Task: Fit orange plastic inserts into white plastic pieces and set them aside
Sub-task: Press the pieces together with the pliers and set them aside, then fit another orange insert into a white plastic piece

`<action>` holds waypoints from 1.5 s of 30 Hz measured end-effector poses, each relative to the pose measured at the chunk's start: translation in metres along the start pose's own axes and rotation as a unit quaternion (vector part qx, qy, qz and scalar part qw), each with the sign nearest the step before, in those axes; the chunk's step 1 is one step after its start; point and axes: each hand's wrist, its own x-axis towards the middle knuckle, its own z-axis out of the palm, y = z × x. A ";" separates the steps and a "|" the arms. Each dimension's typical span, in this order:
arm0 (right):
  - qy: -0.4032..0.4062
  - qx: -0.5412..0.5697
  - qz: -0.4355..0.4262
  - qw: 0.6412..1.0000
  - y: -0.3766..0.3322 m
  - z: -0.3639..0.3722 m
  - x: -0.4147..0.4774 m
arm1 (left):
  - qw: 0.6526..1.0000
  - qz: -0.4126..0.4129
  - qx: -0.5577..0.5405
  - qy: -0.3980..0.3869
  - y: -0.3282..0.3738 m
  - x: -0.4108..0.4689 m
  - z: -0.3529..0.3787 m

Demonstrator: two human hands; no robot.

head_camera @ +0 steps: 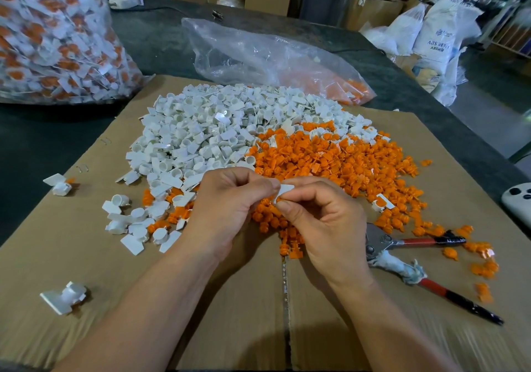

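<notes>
Both hands meet over the near edge of the piles. My right hand (319, 222) and my left hand (227, 210) pinch one white plastic piece (284, 191) between their fingertips; whether an orange insert sits in it is hidden by the fingers. Behind them lies a heap of white pieces (207, 135) to the left and a heap of orange inserts (339, 167) to the right, all on flattened cardboard (86, 256). Loose white pieces (64, 297) lie apart at the near left.
Red-handled pliers (413, 259) lie on the cardboard right of my right hand. A full clear bag of assembled white-and-orange parts (54, 38) stands at back left, a nearly empty bag (275, 61) at back centre. A grey controller (518, 202) sits at the right edge.
</notes>
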 end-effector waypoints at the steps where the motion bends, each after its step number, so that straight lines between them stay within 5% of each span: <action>1: 0.000 0.003 0.000 1.000 0.000 0.000 0.000 | 1.000 -0.004 -0.001 0.002 0.000 0.000 0.000; 14: 0.001 0.044 0.069 0.997 0.012 -0.008 0.001 | 0.988 -0.023 -0.076 0.132 0.016 0.009 -0.022; 22: -0.005 0.020 0.064 0.998 0.012 -0.012 0.000 | 0.972 0.022 0.065 0.226 0.032 0.010 -0.076; 31: -0.024 0.001 0.083 0.996 0.011 -0.013 -0.002 | 0.893 -0.039 0.252 0.371 0.018 0.011 -0.163; 45: -0.027 -0.016 0.103 0.994 0.011 -0.014 -0.004 | 0.842 -0.113 0.384 0.361 0.011 0.016 -0.169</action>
